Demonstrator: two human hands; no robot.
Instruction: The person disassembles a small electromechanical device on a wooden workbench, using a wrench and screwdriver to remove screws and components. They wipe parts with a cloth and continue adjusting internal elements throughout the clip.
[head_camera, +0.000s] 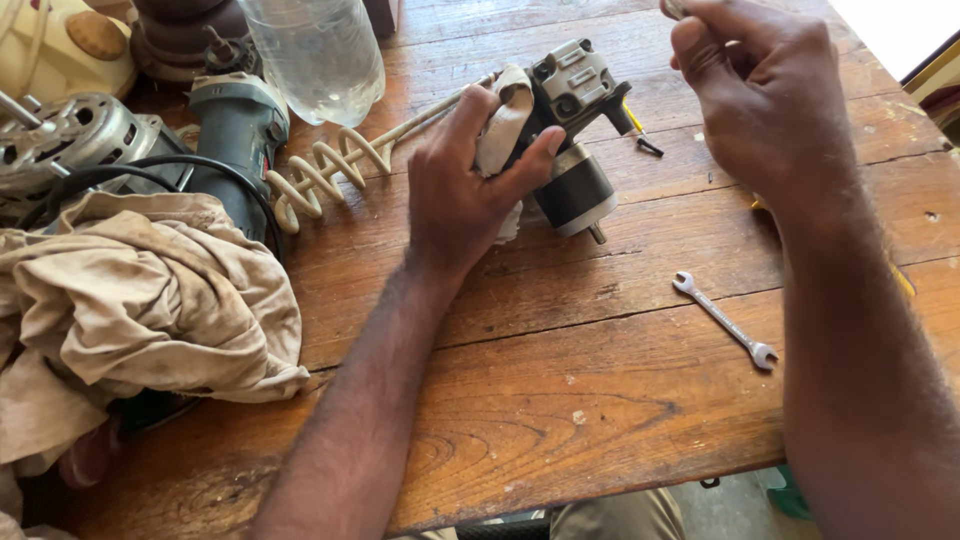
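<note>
The right hand, raised nearest the camera above the wooden table, is curled closed on something small and mostly hidden. The left hand presses a folded cloth against the small motor unit lying mid-table. Beyond it, a clear plastic bottle appears to hold only clear liquid.
</note>
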